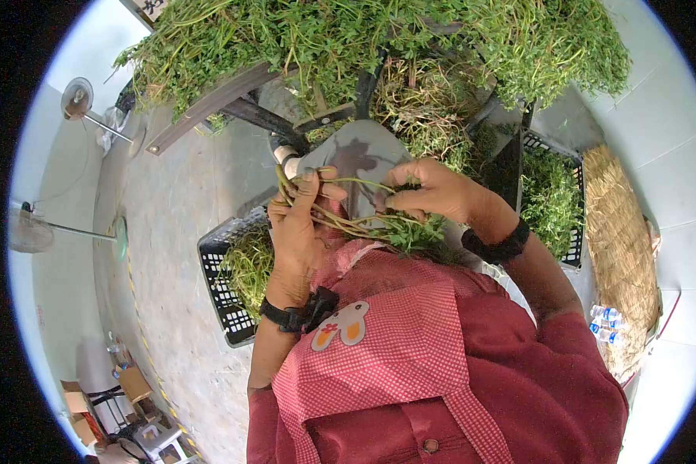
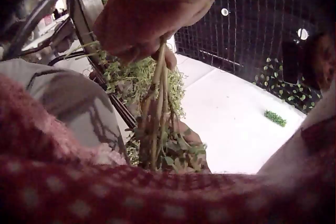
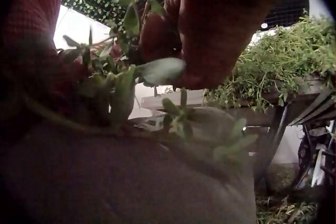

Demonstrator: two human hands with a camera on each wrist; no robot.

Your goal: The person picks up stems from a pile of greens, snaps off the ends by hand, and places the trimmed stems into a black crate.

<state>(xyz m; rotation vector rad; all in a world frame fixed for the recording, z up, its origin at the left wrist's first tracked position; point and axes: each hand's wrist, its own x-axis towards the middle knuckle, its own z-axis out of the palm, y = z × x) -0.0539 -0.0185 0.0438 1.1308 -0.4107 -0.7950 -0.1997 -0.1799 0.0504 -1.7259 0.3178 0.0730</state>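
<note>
My left hand [image 1: 295,232] grips a small bunch of long green-brown stems [image 1: 344,223] over the lap, its thumb and fingers around their bare ends. In the left wrist view the stems [image 2: 159,98] hang from these fingers. To the right, my right hand [image 1: 437,192] pinches a thin stem [image 1: 363,182] that runs across from the left hand. Leafy tops [image 1: 410,234] of the bunch lie just below the right hand. Close up in the right wrist view, small oval leaves [image 3: 126,92] cover part of the right hand's fingertips.
A large heap of greens [image 1: 363,31] covers the table ahead, with more plants [image 1: 425,104] beneath. Black crates of greens stand left [image 1: 243,325] and right [image 1: 575,209]. A rolled straw mat [image 1: 619,240] and water bottles [image 1: 607,323] lie at the right, a stand fan [image 1: 77,99] at the left.
</note>
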